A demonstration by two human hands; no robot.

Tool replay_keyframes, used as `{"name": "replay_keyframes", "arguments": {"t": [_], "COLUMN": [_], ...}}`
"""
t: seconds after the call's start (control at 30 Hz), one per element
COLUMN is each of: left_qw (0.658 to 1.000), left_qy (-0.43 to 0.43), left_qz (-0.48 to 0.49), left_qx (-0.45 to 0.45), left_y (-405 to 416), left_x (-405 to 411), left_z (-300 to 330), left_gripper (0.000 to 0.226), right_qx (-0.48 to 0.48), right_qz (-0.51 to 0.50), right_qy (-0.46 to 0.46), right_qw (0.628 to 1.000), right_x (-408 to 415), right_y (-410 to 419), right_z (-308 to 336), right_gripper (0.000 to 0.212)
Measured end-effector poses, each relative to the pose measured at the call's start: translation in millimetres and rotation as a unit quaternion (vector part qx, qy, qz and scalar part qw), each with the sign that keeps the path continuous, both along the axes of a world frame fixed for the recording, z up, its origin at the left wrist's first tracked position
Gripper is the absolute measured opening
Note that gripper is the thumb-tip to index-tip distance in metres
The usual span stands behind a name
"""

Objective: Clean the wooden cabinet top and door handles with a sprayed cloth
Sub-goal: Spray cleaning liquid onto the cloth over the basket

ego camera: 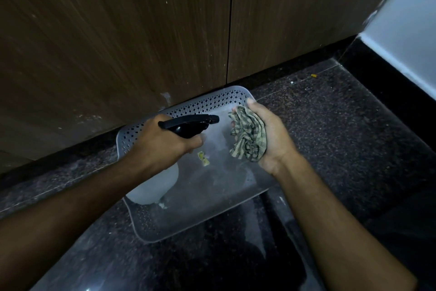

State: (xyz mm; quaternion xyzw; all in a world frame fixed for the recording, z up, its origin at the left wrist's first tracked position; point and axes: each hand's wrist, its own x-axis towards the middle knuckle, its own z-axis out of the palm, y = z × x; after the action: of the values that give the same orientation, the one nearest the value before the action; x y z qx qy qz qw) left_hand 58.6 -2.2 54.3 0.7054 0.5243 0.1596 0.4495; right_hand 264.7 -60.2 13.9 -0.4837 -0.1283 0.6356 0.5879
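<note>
With the left hand [165, 142] gripping the spray bottle [186, 125] and the right hand [266, 139] cupping the bunched cloth [247, 135], a misaimed squirt could wet the tray [188, 220] instead.

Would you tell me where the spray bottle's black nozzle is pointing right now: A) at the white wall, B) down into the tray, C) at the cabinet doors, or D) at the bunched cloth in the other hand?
D: the left hand grips the spray bottle, and its nozzle aims sideways at the checked cloth that the right hand holds bunched.
</note>
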Motion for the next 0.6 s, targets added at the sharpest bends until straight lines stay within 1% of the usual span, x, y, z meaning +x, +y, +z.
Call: {"name": "replay_keyframes", "arguments": {"t": [0.07,0.13,0.27,0.4,0.53,0.6], "left_qw": [1.0,0.999,0.997,0.993,0.994,0.996], "left_qy": [-0.006,0.013,0.025,0.038,0.018,0.021], "left_qz": [-0.012,-0.035,-0.071,-0.116,-0.106,-0.082], "left_qx": [-0.006,-0.001,0.007,-0.003,0.011,0.021], "left_y": [0,-2,-6,-10,-12,-10], "left_x": [0,1,0,-5,-6,-7], "left_z": [1,2,1,-3,-5,-6], "left_gripper": [0.033,0.031,0.046,0.046,0.042,0.041], "right_qx": [-0.007,-0.01,-0.011,-0.008,-0.012,-0.015], "right_qz": [0.003,0.006,-0.005,-0.02,-0.026,-0.022], "right_qy": [-0.012,-0.014,-0.013,-0.015,-0.01,0.0], "right_qw": [1.0,1.0,1.0,1.0,1.0,1.0], "right_x": [-1,-2,0,1,-2,-4], "right_y": [0,2,5,4,3,2], "right_z": [-2,-3,-5,-5,-3,-3], "right_gripper": [0.026,0.028,0.025,0.025,0.026,0.027]}}
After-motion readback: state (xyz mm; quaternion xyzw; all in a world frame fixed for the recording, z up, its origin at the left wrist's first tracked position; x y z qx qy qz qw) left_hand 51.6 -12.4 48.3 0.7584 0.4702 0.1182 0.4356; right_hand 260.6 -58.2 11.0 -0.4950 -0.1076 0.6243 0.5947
